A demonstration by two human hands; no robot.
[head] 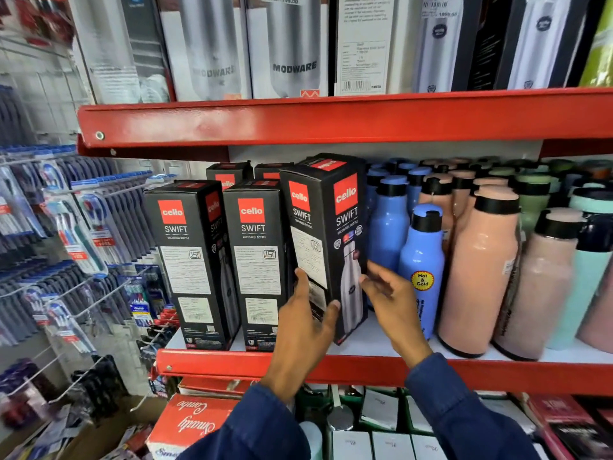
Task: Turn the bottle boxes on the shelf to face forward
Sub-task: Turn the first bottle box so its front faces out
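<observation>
Bottle boxes, black with red logo squares, stand in a short row at the centre of the frame on the white shelf [374, 343] behind its red front lip. At far left, outside the task, hang toothbrush packs [79, 227] on wire pegs. Moving right, the left box [194, 260] and the middle box [257, 263] stand upright and show their printed label panels to the aisle, so both seem not yet turned. Next comes the right box [326, 247], angled on its corner so that the label side and the bottle-picture side both show, and it leans slightly out of line with its neighbours; I judge it to be mid-turn. The left hand [305, 323] grasps this box low down, thumb on the label side and fingertips pressing the front corner edge, a hold that suits pivoting it about its base. The right hand [394, 303] is open with fingers spread, just beside the picture side of the box; whether it touches is unclear, but it looks placed to steady or push that face round. Further right stand loose blue bottles [421, 270] and pink bottles [481, 277], close enough that a wide swing could knock them.
</observation>
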